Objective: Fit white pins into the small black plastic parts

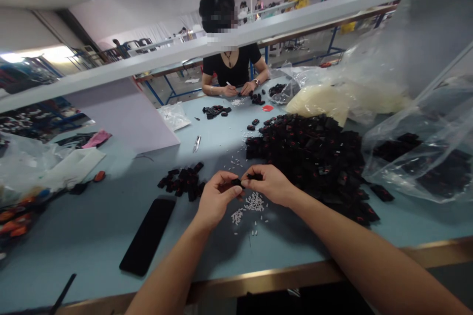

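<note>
My left hand (216,198) and my right hand (269,183) meet over the light blue table (92,226), fingers pinched together on a small black plastic part (237,182) held between them. Just below the hands lies a scatter of tiny white pins (248,206). A small heap of black parts (183,181) sits left of my left hand. A large pile of black parts with red marks (310,150) spreads to the right of my right hand.
A black phone (148,236) lies face down near the front edge. Tweezers (196,143) rest further back. Clear plastic bags (417,152) hold more parts at right. A person in black (232,66) works across the table. A white beam (236,39) crosses overhead.
</note>
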`<state>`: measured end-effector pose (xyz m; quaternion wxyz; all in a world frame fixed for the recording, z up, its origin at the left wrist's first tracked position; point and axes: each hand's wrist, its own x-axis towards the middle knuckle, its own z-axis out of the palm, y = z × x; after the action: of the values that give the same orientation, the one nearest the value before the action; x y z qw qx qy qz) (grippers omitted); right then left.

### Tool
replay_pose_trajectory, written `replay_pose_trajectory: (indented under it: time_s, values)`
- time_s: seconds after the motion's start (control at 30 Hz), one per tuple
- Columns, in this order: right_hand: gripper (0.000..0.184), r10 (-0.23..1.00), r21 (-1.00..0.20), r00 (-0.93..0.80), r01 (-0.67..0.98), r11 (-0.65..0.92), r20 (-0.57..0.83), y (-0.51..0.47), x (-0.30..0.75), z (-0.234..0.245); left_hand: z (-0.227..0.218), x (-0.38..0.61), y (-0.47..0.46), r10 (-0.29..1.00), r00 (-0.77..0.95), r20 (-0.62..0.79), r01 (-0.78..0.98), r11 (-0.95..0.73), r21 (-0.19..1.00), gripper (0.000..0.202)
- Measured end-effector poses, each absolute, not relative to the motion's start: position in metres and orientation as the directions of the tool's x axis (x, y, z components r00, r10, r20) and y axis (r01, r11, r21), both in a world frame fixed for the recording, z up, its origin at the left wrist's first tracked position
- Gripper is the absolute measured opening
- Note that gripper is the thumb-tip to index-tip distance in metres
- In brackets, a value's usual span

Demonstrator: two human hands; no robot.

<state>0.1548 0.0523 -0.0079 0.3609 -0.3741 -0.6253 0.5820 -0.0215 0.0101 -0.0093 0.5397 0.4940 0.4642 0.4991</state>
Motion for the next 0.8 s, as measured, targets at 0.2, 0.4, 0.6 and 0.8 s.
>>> replay_pose_trajectory:
  time_s: [0.2,0.4,0.6,0.8]
  values:
    - [0.016,0.875,-0.998,-0.483,0.026,0.050,0.031,0.0527,0.1555,-0.0054,-0.0074,-0.0215,0.0099,0.998,0.066,0.007,-0.011,-0.006,1.000,0.026]
    - [0.024,0.853,-0.999,-0.522,-0.037,-0.019,0.003,0.0529,0.1568,-0.0042,-0.0067,-0.0224,0.0088,0.996,0.095,0.000,0.015,-0.001,1.000,0.025]
    - [0.029,0.830,-0.998,-0.558,-0.046,-0.045,-0.011,0.0532,0.1588,-0.0073,-0.0051,-0.0220,0.0084,0.990,0.143,-0.011,0.027,0.007,1.000,0.021]
    - [0.031,0.808,-0.994,-0.587,-0.050,-0.095,-0.047,0.0507,0.1589,-0.0038,-0.0059,-0.0229,0.0089,0.990,0.142,-0.011,0.022,0.008,1.000,0.021]
